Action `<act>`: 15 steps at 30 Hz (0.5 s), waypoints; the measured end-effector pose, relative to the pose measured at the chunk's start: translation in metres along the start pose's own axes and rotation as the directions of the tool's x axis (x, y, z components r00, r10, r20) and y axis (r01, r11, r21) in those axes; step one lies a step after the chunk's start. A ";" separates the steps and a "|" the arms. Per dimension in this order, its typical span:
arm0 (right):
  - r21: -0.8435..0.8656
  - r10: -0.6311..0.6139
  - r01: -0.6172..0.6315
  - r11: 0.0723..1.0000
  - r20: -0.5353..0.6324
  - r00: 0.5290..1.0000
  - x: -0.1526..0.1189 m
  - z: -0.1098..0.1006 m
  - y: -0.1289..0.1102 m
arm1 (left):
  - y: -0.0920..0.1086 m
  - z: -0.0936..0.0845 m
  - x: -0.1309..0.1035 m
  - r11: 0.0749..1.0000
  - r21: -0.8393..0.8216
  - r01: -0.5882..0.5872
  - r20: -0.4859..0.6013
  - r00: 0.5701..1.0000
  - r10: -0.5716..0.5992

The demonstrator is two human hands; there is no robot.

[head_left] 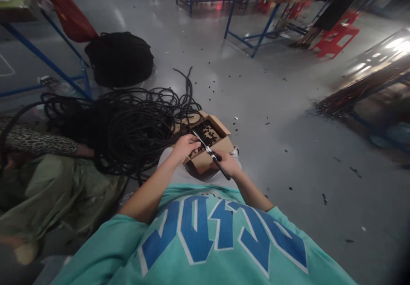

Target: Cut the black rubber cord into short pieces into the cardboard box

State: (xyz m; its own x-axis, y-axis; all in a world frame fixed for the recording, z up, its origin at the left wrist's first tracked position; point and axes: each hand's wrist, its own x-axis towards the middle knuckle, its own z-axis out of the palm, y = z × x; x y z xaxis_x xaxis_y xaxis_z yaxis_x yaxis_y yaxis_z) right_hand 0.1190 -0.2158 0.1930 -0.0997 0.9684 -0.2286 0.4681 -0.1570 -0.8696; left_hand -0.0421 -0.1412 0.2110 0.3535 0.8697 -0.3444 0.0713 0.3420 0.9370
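Note:
My right hand [228,164] is wrapped round scissors [209,151] with a long silver blade and a black handle. The blade points up and left, across the open cardboard box [205,161] in front of my lap. Fingers pinched, my left hand [186,147] is beside the blade tip; what lies between the fingers is hidden. Inside the box are several short black pieces [209,133]. A large tangle of black tubing [137,127] reaches the box's left side, close to my left hand.
At the left, a person in olive trousers [64,191] sits beside the tubing. Behind it stands a black bundle [120,59] next to a blue-framed table [48,54]. Red stools [336,35] are at the back right. Thin strands [349,88] hang over a rack at the right. Small scraps dot the grey floor.

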 end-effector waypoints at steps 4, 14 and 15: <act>-0.032 0.004 -0.005 0.999 -0.039 0.999 0.001 0.003 0.003 | -0.003 -0.002 0.004 1.000 -0.001 -0.021 -0.002 1.000 0.021; -0.034 0.074 -0.076 0.997 -0.064 0.995 0.012 0.013 0.010 | -0.023 -0.011 0.023 0.985 0.154 -0.072 -0.048 0.996 0.080; -0.016 0.093 -0.094 0.995 -0.042 0.995 0.014 0.013 0.011 | -0.025 -0.013 0.025 0.980 0.182 -0.074 -0.047 0.995 0.084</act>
State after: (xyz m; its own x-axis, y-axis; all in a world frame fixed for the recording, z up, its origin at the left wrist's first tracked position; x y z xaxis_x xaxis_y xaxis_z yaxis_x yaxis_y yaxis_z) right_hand 0.1115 -0.2067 0.1748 -0.0184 0.9569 -0.2898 0.4893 -0.2442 -0.8372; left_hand -0.0469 -0.1231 0.1786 0.3137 0.9112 -0.2669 0.2136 0.2061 0.9549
